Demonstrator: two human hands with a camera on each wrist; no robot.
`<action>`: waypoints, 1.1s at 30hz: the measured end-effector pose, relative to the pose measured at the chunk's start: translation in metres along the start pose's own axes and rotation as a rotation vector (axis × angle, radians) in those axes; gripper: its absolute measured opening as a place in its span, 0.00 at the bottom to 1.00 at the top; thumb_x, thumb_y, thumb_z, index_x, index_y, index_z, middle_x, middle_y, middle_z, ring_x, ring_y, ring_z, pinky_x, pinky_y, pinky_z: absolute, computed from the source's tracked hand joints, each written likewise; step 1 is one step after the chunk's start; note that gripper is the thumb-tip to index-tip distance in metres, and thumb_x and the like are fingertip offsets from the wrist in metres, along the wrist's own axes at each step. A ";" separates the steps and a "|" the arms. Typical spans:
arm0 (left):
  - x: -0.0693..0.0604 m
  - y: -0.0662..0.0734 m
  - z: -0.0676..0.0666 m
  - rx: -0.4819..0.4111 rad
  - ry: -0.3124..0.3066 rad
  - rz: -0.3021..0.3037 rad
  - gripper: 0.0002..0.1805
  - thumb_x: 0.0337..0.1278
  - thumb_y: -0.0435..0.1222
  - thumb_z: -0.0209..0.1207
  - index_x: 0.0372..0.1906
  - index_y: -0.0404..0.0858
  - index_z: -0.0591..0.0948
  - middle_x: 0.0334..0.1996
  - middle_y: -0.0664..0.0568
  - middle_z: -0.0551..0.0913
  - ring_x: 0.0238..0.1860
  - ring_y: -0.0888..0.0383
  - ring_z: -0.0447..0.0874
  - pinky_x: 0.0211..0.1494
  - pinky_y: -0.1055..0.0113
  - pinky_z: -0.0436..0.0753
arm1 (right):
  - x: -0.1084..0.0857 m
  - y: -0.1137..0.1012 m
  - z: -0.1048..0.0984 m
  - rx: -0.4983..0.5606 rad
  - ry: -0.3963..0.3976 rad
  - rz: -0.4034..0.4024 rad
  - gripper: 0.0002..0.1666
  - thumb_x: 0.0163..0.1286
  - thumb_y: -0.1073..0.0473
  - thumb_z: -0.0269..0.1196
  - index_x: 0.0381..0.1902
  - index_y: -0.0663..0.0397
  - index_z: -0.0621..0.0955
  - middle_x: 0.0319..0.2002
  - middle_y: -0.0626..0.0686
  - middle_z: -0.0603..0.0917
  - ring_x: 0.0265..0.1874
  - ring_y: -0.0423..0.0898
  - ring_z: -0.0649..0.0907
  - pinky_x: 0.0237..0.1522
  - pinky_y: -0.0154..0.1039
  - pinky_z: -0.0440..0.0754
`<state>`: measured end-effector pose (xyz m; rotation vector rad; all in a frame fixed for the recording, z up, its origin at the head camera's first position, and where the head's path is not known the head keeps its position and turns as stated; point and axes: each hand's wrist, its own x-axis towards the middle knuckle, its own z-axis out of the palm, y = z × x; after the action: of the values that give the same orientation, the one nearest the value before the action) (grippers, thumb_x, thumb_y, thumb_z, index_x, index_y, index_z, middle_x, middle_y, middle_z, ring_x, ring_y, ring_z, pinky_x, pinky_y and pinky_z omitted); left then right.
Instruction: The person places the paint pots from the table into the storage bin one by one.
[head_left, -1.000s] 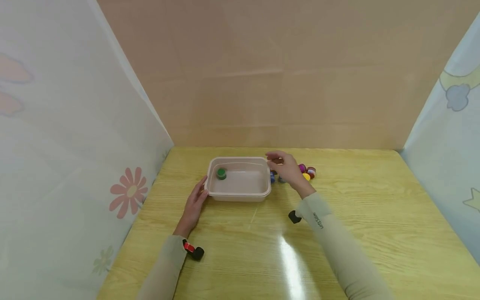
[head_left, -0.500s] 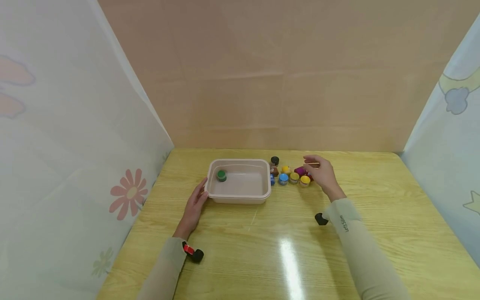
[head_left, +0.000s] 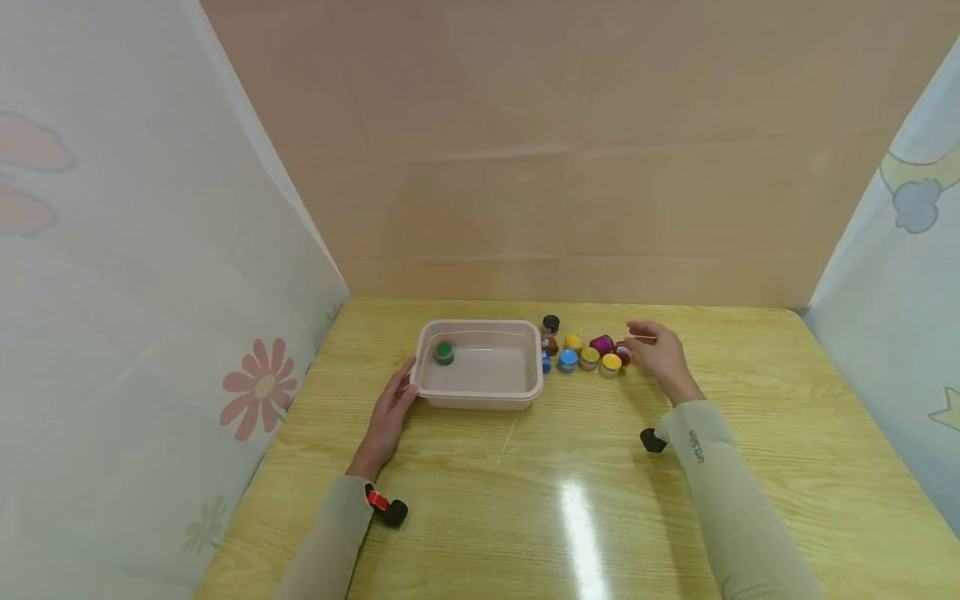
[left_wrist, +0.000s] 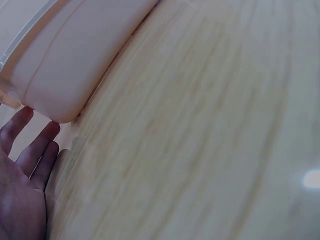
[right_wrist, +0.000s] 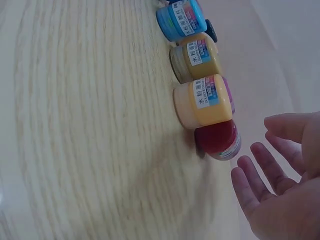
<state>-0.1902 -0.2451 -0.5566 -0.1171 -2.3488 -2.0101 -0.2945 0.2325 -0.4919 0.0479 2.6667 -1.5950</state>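
Observation:
A pale pink rectangular plastic box (head_left: 483,398) stands on the table with one green-lidded paint jar (head_left: 444,353) inside, towards its left end. My left hand (head_left: 386,412) touches the box's left near corner with extended fingers; in the left wrist view its fingertips (left_wrist: 52,127) rest against the outer wall. Out to the right, my right hand (head_left: 663,358) hovers beside a dark red paint jar (right_wrist: 218,140), fingers spread and holding nothing. A gap shows between them in the right wrist view. Next to the red jar are a yellow-orange jar (right_wrist: 202,101) and a purple jar (head_left: 602,344).
More paint jars cluster right of the box: ochre (head_left: 589,359), light blue (head_left: 567,360), yellow (head_left: 573,342), brown (head_left: 550,344), dark blue (head_left: 546,362) and black (head_left: 551,323). A brown backdrop (head_left: 570,208) rises behind the wooden table (head_left: 487,492).
My right hand has moved from the box's right rim rightwards over the jars to the red jar's right side, uncovering the jars. The left hand has stayed at the box.

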 end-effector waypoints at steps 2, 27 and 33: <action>-0.001 -0.001 0.000 -0.002 -0.001 0.001 0.29 0.82 0.49 0.49 0.81 0.62 0.62 0.79 0.52 0.64 0.77 0.48 0.66 0.78 0.44 0.63 | 0.001 0.004 0.001 0.009 -0.005 0.017 0.29 0.81 0.59 0.56 0.74 0.65 0.69 0.72 0.69 0.70 0.70 0.67 0.72 0.69 0.56 0.75; 0.001 -0.002 0.001 0.017 0.014 0.005 0.27 0.80 0.52 0.50 0.78 0.67 0.64 0.77 0.54 0.67 0.76 0.48 0.67 0.78 0.44 0.64 | 0.009 0.033 0.001 -0.008 -0.136 0.088 0.34 0.82 0.48 0.56 0.76 0.62 0.68 0.72 0.66 0.72 0.73 0.63 0.69 0.74 0.59 0.66; 0.001 -0.004 0.000 -0.002 0.000 -0.008 0.28 0.81 0.50 0.49 0.79 0.65 0.62 0.78 0.53 0.66 0.77 0.49 0.65 0.80 0.45 0.62 | 0.007 0.035 0.002 -0.021 -0.118 0.072 0.34 0.82 0.46 0.55 0.74 0.63 0.70 0.70 0.66 0.73 0.70 0.62 0.72 0.71 0.56 0.71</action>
<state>-0.1920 -0.2456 -0.5600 -0.1080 -2.3517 -2.0159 -0.3002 0.2474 -0.5241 0.0474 2.5621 -1.5005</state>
